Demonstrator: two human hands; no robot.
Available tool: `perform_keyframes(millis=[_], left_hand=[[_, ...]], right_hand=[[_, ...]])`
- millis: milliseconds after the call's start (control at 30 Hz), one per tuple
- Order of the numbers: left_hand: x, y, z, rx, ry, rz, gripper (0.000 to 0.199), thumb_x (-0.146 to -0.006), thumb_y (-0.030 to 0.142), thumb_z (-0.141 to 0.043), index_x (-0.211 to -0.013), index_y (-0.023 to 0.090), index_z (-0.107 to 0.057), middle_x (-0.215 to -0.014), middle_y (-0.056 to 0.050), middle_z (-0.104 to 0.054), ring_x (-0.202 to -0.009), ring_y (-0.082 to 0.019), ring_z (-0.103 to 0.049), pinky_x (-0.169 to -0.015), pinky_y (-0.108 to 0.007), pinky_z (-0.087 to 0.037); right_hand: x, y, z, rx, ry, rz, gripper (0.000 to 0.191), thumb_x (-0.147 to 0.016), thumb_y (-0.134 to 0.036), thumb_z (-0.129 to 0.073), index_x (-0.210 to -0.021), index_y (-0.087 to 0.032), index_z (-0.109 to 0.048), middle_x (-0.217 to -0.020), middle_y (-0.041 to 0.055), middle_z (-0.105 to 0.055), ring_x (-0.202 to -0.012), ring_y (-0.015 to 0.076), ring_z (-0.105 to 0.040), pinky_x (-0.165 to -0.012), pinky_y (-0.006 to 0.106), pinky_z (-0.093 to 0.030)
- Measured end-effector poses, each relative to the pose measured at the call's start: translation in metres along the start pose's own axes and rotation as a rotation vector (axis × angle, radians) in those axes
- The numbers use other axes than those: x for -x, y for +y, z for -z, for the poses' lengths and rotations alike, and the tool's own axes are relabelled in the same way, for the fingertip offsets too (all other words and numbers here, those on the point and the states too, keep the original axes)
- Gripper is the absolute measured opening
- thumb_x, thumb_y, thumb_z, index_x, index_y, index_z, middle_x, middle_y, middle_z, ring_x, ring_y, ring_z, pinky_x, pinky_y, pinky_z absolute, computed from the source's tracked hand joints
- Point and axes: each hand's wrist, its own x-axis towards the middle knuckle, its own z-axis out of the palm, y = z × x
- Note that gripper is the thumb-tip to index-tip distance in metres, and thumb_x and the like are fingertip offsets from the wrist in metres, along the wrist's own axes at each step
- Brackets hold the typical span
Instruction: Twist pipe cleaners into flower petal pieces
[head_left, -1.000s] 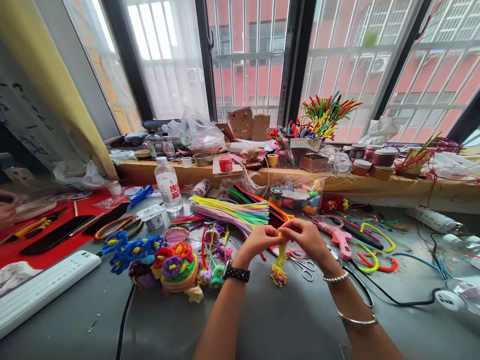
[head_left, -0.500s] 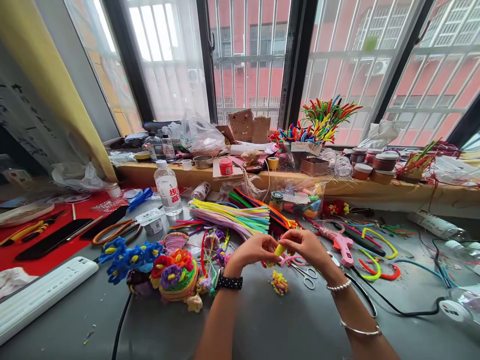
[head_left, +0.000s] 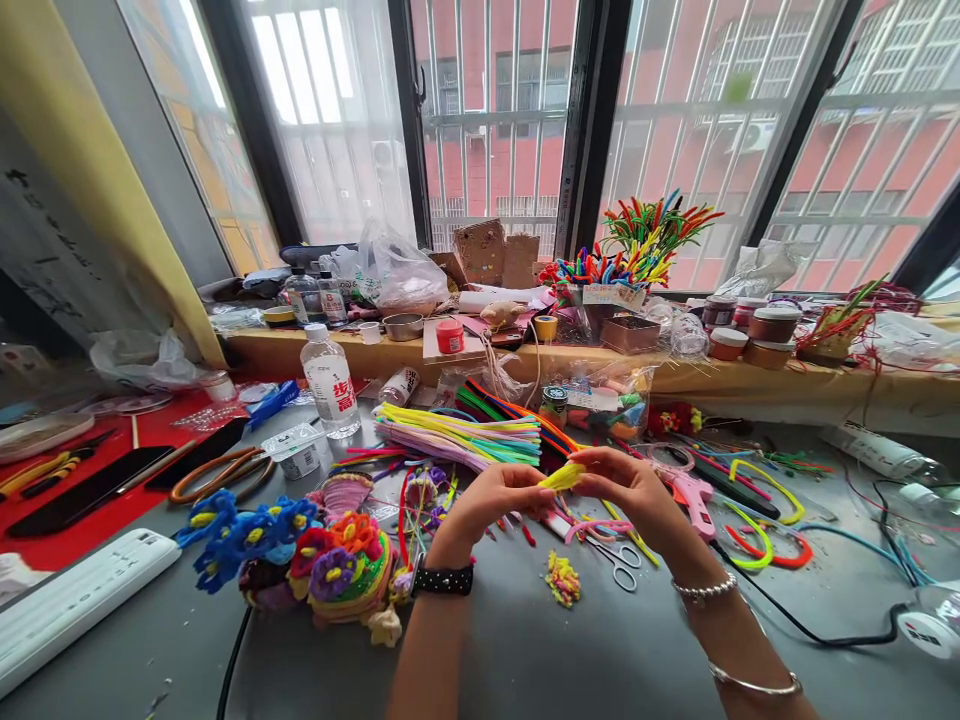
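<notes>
Both my hands meet above the grey table (head_left: 525, 650), pinching a short yellow pipe cleaner piece (head_left: 562, 476) between their fingertips. My left hand (head_left: 491, 498), with a black watch on its wrist, holds its left end. My right hand (head_left: 626, 487), wearing a bead bracelet and a bangle, holds its right end. Below them on the table lies a small curled yellow and pink pipe cleaner bundle (head_left: 562, 579), and small scissors (head_left: 619, 560) rest just right of it.
A pile of coloured pipe cleaners (head_left: 465, 435) lies behind my hands. Pipe cleaner flowers (head_left: 315, 550) sit at the left, a pink glue gun (head_left: 690, 490) at the right. A water bottle (head_left: 328, 380), a white power strip (head_left: 75, 600) and a cluttered windowsill (head_left: 712, 375) surround them.
My hands lifted the yellow piece from hanging upright over the small bundle to lying level between my fingertips. The view shifted slightly, and the bundle stays on the table.
</notes>
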Motion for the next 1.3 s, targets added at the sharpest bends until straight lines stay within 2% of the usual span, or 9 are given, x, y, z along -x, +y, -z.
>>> perform_keyframes(millis=[67, 233, 600, 700, 800, 867, 967, 1133, 1300], left_hand=[[0.0, 0.0, 0.001, -0.019, 0.01, 0.001, 0.026, -0.058, 0.035, -0.066, -0.067, 0.011, -0.061, -0.055, 0.002, -0.056, -0.05, -0.007, -0.048, -0.052, -0.019, -0.036], [0.0, 0.001, -0.001, -0.033, -0.002, -0.011, 0.026, -0.058, 0.035, -0.066, -0.066, 0.01, -0.062, -0.053, 0.001, -0.056, -0.047, -0.006, -0.047, -0.049, -0.018, -0.036], [-0.001, -0.001, 0.0, 0.08, 0.181, -0.076, 0.024, -0.054, 0.031, -0.069, -0.065, 0.011, -0.064, -0.054, 0.0, -0.06, -0.045, -0.007, -0.051, -0.047, -0.018, -0.04], [-0.003, 0.0, 0.003, 0.134, 0.364, -0.147, 0.022, -0.053, 0.029, -0.07, -0.062, 0.011, -0.063, -0.052, 0.001, -0.058, -0.046, -0.006, -0.051, -0.048, -0.017, -0.041], [-0.002, 0.001, 0.008, 0.275, 0.605, -0.271, 0.021, -0.056, 0.031, -0.068, -0.062, 0.012, -0.062, -0.056, 0.001, -0.059, -0.049, -0.006, -0.052, -0.051, -0.016, -0.042], [0.0, 0.002, 0.01, 0.379, 0.684, -0.358, 0.023, -0.06, 0.034, -0.065, -0.062, 0.012, -0.062, -0.057, 0.001, -0.059, -0.051, -0.006, -0.053, -0.051, -0.016, -0.043], [0.003, 0.003, 0.013, 0.491, 0.722, -0.455, 0.022, -0.064, 0.035, -0.061, -0.06, 0.013, -0.061, -0.055, 0.001, -0.058, -0.051, -0.006, -0.053, -0.05, -0.015, -0.042], [0.005, 0.004, 0.014, 0.509, 0.713, -0.459, 0.02, -0.065, 0.032, -0.06, -0.059, 0.013, -0.059, -0.054, 0.002, -0.058, -0.05, -0.005, -0.052, -0.049, -0.015, -0.041], [0.0, -0.003, 0.017, 0.24, 0.753, -0.339, 0.027, -0.069, 0.039, -0.052, -0.065, 0.013, -0.059, -0.06, -0.001, -0.059, -0.054, -0.008, -0.053, -0.053, -0.018, -0.043]], right_hand=[[0.0, 0.0, -0.002, -0.045, -0.004, -0.066, 0.024, -0.071, -0.033, -0.058, -0.091, -0.02, -0.059, -0.08, 0.0022, -0.062, -0.071, 0.0136, -0.057, -0.064, 0.025, -0.046], [-0.001, 0.002, -0.004, 0.025, 0.041, -0.087, 0.025, -0.072, -0.038, -0.055, -0.066, -0.014, -0.057, -0.049, -0.0036, -0.05, -0.045, 0.0065, -0.044, -0.045, 0.019, -0.035], [-0.003, 0.005, -0.004, -0.026, 0.066, -0.127, 0.034, -0.068, -0.048, -0.055, -0.063, -0.015, -0.049, -0.045, -0.0069, -0.041, -0.039, 0.0038, -0.032, -0.038, 0.018, -0.022], [-0.002, 0.005, 0.002, 0.031, 0.079, -0.157, 0.034, -0.068, -0.048, -0.054, -0.063, -0.015, -0.048, -0.04, -0.0092, -0.035, -0.034, 0.0025, -0.025, -0.035, 0.017, -0.016], [-0.002, 0.005, 0.002, 0.159, -0.036, -0.215, 0.032, -0.068, -0.046, -0.055, -0.063, -0.015, -0.051, -0.041, -0.0069, -0.043, -0.033, 0.0034, -0.033, -0.034, 0.017, -0.022], [-0.001, 0.007, -0.007, 0.231, -0.127, -0.232, 0.03, -0.068, -0.043, -0.055, -0.064, -0.014, -0.052, -0.045, -0.0032, -0.051, -0.036, 0.0061, -0.043, -0.036, 0.017, -0.03], [0.0, 0.015, -0.027, 0.299, -0.2, -0.201, 0.025, -0.069, -0.039, -0.055, -0.07, -0.014, -0.056, -0.057, 0.0004, -0.058, -0.046, 0.0092, -0.053, -0.043, 0.018, -0.04], [0.006, 0.029, -0.043, 0.516, -0.573, -0.254, 0.026, -0.066, -0.029, -0.059, -0.089, -0.016, -0.06, -0.062, -0.0005, -0.062, -0.039, 0.0069, -0.053, -0.042, 0.016, -0.041], [0.006, 0.023, -0.029, 0.547, -0.452, -0.269, 0.022, -0.072, -0.032, -0.051, -0.084, -0.016, -0.059, -0.06, 0.0008, -0.061, -0.04, 0.0083, -0.054, -0.04, 0.017, -0.041]])
